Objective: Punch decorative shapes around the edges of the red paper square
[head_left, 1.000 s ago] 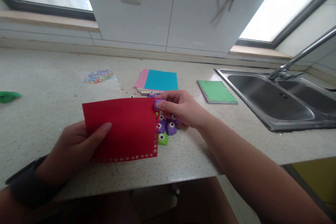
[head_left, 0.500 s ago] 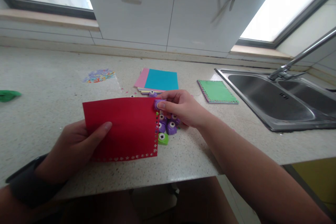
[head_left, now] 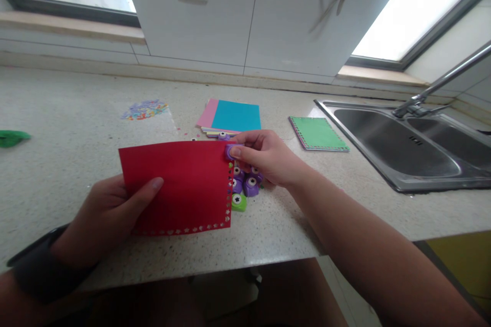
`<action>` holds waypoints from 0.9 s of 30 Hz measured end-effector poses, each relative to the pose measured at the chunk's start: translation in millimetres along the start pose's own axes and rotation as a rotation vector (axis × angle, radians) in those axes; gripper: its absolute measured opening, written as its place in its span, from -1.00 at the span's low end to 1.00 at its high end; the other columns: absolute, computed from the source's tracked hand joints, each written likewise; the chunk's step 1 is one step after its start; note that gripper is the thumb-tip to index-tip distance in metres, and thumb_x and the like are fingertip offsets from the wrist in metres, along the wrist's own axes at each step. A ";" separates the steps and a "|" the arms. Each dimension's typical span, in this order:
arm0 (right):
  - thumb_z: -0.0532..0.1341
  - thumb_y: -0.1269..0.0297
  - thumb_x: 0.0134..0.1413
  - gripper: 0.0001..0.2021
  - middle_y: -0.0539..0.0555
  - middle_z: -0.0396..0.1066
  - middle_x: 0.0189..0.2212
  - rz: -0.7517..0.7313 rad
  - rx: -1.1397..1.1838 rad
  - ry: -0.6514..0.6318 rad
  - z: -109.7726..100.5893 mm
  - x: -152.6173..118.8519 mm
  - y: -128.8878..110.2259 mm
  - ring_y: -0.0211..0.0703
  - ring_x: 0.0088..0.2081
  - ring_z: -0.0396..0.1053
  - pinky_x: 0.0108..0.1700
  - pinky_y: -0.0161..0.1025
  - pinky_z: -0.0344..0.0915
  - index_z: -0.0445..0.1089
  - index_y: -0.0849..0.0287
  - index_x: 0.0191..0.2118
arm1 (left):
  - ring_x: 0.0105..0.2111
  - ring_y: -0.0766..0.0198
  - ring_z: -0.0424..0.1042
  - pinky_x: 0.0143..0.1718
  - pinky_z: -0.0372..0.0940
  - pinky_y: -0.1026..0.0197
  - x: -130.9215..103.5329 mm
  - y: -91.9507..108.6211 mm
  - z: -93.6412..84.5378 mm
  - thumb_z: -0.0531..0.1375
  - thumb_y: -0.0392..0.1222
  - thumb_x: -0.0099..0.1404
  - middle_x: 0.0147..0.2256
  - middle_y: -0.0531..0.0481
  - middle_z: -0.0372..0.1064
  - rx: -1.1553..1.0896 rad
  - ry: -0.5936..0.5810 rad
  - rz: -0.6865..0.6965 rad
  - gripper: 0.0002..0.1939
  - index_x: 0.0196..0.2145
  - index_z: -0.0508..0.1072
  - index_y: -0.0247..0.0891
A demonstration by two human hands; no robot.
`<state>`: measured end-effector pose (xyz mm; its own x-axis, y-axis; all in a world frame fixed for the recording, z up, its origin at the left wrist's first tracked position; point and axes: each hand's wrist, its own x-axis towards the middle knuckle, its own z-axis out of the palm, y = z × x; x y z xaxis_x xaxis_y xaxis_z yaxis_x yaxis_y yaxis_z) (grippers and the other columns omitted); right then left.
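left hand (head_left: 109, 209): was closed on the left side of the red sheet (head_left: 184, 184), thumb on top
right hand (head_left: 268, 158): pinched a purple punch (head_left: 229, 152) at the red sheet's top right corner
red sheet: was over the counter (head_left: 276, 237), perforated along two edges
other punches (head_left: 251, 187): lay by its right edge

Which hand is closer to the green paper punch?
Right. Your right hand is beyond the green paper punch and slightly right, gripping a purple punch. Your left hand is farther, well left, holding the red paper.
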<state>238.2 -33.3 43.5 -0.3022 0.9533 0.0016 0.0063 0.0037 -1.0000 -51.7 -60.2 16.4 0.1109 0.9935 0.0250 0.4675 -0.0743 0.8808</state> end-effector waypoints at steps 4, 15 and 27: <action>0.43 0.07 0.02 -0.71 -0.03 0.41 -0.52 -0.010 0.012 0.000 0.5 -0.1 -0.5 -0.36 -0.55 0.25 -0.54 -0.36 0.12 0.53 0.21 -0.28 | -0.25 0.04 0.62 -0.23 0.54 0.10 0.4 1.0 0.6 0.25 0.21 0.24 -0.20 -0.08 0.65 0.015 0.006 0.017 -0.51 -0.11 0.63 -0.25; 0.43 0.09 0.02 -0.71 -0.01 0.44 -0.49 -0.005 0.020 -0.002 1.1 -1.4 -3.9 -0.36 -0.54 0.23 -0.53 -0.36 0.14 0.53 0.21 -0.27 | -0.23 0.03 0.61 -0.21 0.53 0.10 -0.9 -0.4 -1.6 0.25 0.23 0.24 -0.18 -0.09 0.65 0.020 0.001 0.010 -0.49 -0.10 0.62 -0.26; 0.43 0.11 0.05 -0.73 -0.03 0.41 -0.52 -0.004 0.031 -0.014 0.5 -0.4 -2.5 -0.36 -0.55 0.24 -0.55 -0.36 0.10 0.52 0.21 -0.27 | -0.22 0.04 0.61 -0.19 0.53 0.08 1.0 -2.2 0.2 0.25 0.22 0.25 -0.17 -0.09 0.65 0.019 0.009 0.018 -0.50 -0.09 0.62 -0.25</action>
<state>237.9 -33.9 46.0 -0.3157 0.9488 0.0054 -0.0242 -0.0024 -0.9997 -52.4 -59.1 14.4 0.1115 0.9928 0.0447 0.4821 -0.0934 0.8711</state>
